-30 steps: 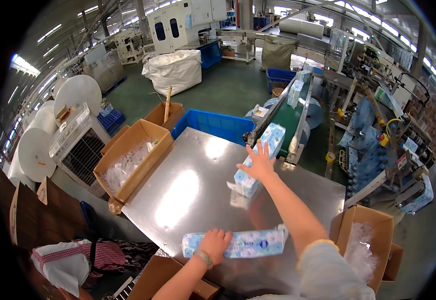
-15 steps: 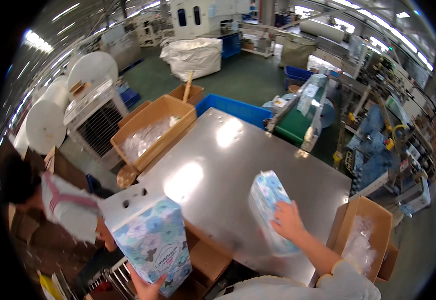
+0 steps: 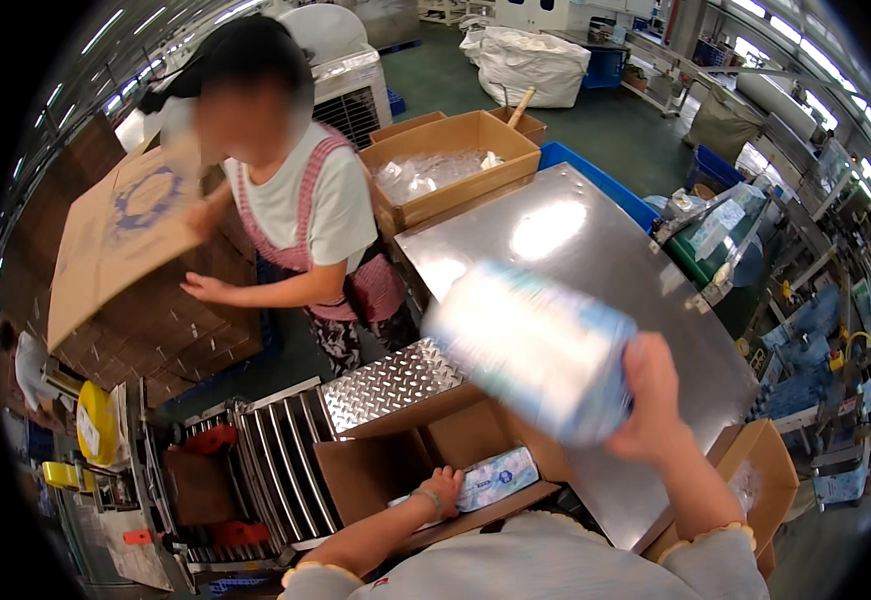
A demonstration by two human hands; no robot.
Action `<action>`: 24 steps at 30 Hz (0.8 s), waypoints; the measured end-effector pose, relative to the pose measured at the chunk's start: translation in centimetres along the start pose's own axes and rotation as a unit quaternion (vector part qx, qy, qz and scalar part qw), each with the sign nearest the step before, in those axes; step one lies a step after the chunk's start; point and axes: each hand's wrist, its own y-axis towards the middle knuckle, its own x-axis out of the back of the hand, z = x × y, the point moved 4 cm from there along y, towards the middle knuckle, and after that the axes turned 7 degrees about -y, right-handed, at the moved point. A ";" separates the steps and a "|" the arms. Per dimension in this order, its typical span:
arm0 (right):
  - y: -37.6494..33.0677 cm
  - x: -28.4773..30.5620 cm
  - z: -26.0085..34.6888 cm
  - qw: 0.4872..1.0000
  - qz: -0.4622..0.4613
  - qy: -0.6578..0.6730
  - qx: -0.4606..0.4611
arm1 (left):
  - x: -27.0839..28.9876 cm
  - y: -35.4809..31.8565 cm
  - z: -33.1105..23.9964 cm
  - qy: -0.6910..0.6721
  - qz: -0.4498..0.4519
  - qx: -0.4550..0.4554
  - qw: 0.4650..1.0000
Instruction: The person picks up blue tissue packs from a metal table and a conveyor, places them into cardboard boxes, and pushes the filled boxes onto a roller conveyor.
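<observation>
Having left the silver metal tabletop (image 3: 676,380) for the brown cardboard carton (image 3: 351,488) beside its left edge: blue floral oblong pack (image 3: 504,478), left hand (image 3: 443,492) with fingers laid across; second floral pack (image 3: 531,350), blurred, lifted, right hand's (image 3: 653,395) fingers clasping one end.

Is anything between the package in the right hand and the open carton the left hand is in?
Nothing visible stands between the blurred package in the right hand and the open carton. Inside, though, the left hand rests on a second package, taking up some space.
</observation>
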 end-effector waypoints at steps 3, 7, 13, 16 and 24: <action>1.4 -5.4 7.5 0.948 0.078 0.262 0.163 | -1.7 1.7 3.3 -0.077 0.004 -0.007 0.997; -5.0 -23.0 8.1 0.914 0.288 0.164 0.232 | -3.7 3.9 5.6 0.004 -0.107 -0.092 0.990; -16.3 -40.3 9.7 0.836 0.490 0.053 0.243 | -3.0 -1.9 4.8 -0.226 -0.045 -0.087 0.969; -24.7 -47.4 7.1 0.765 0.630 0.022 0.131 | 0.9 -5.4 4.0 -0.162 -0.113 0.004 0.980; -2.2 -23.9 -7.4 0.883 0.402 0.210 -0.118 | 3.2 -5.3 3.5 -0.299 -0.243 -0.010 0.923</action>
